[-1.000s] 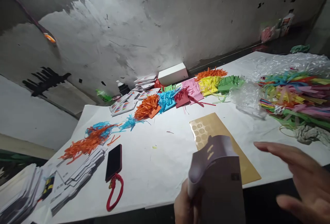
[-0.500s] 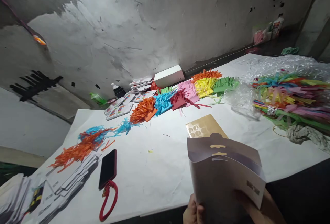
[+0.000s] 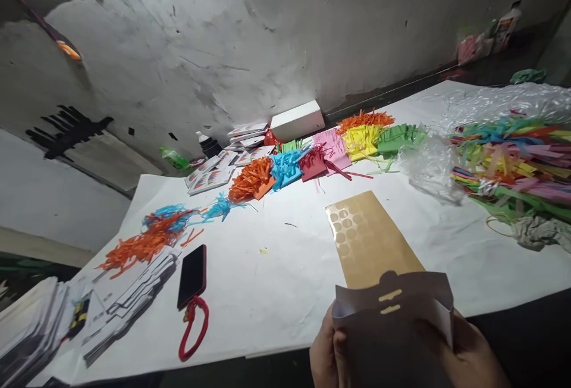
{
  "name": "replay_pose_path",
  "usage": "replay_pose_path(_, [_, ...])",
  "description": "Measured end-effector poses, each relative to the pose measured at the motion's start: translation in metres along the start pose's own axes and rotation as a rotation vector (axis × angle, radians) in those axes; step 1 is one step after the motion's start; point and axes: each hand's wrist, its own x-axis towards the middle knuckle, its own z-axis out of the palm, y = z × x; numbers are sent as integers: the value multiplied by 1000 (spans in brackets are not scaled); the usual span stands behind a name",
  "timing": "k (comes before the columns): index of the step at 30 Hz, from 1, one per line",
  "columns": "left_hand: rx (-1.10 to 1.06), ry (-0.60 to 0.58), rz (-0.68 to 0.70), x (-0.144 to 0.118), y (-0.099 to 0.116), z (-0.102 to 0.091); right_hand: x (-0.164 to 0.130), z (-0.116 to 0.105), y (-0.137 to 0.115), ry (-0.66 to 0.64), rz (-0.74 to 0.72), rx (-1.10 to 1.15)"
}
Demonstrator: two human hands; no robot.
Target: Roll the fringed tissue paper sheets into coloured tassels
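Observation:
Both my hands hold a grey-white card packet [image 3: 392, 322] at the near table edge, its top mouth spread apart, with two hang slots near the top. My left hand [image 3: 323, 355] grips its left side and my right hand [image 3: 468, 358] grips its right side. Just beyond the packet lies a tan sticker sheet [image 3: 370, 239] with round cut-outs on the white table [image 3: 276, 275].
Piles of cut paper fringe in orange, blue, red, pink, yellow and green [image 3: 312, 159] line the far side. A clear plastic bag of coloured strips [image 3: 513, 156] lies right. A black phone [image 3: 193, 269] with red strap, flat packet stacks [image 3: 129, 299] and a white box [image 3: 298, 120] lie left and back.
My right hand came in from the open air and took hold of the packet's right side. The packet was turned, spread at the top and lowered toward the table edge.

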Motion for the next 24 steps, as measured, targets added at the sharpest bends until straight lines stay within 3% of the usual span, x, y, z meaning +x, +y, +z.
replay_pose_path(7, [-124, 98, -17, 1, 7, 4, 8, 1, -21, -25, -13, 90])
replay_pose_path(11, [-81, 154, -39, 3, 5, 7, 12, -1, -13, -37, -40, 80])
replay_pose_path(13, [-98, 217, -46, 5, 3, 9, 10, 1, -4, 29, -50, 152])
replay_pose_path(17, [-262, 381, -25, 7, 1, 15, 1, 13, 7, 330, -61, 327])
replay_pose_path(19, [-295, 434, -18, 7, 1, 19, -3, 19, 8, 419, -77, 369])
replay_pose_path(21, [-297, 459, 3, 8, 2, 21, -4, 22, 6, 411, -99, 388])
replay_pose_path(24, [-319, 482, 27, 8, 5, 22, -2, 19, -1, 300, -98, 508])
